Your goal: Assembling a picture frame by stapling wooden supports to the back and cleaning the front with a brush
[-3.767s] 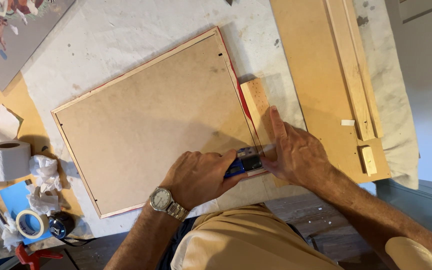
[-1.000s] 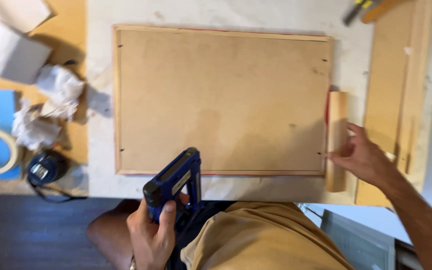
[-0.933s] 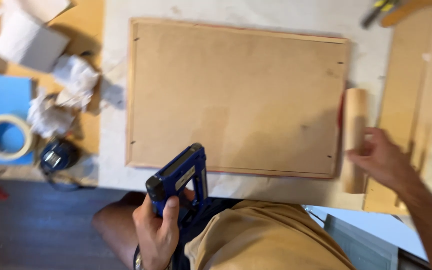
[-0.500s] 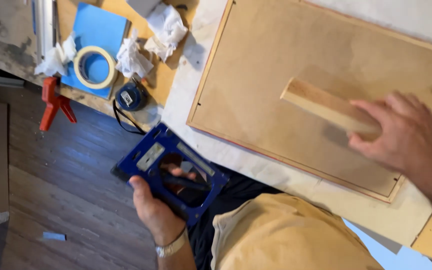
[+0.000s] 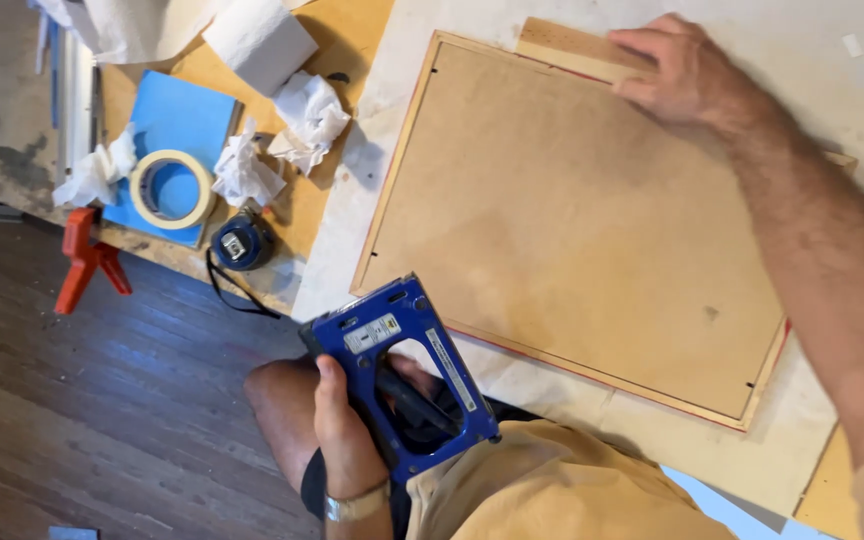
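Note:
My left hand (image 5: 347,425) grips a blue staple gun (image 5: 402,375) by its handle, held off the table's near edge above my knee. A picture frame (image 5: 562,215) lies face down on the white covered table (image 5: 432,40), its brown fibreboard backing up. My right hand (image 5: 687,70) reaches across the frame and presses a small wooden block (image 5: 567,48) against the frame's far edge. The frame's near edge shows a thin red strip.
Left of the frame lie crumpled white paper towels (image 5: 307,115), a roll of masking tape (image 5: 170,188) on a blue sheet (image 5: 177,130), a small tape measure (image 5: 240,243) and an orange clamp (image 5: 85,258). Dark wood floor (image 5: 102,420) lies below the table edge.
My right hand has carried the wooden block from the frame's side across the backing to its far edge. The staple gun has stayed in my left hand, drawn back off the frame.

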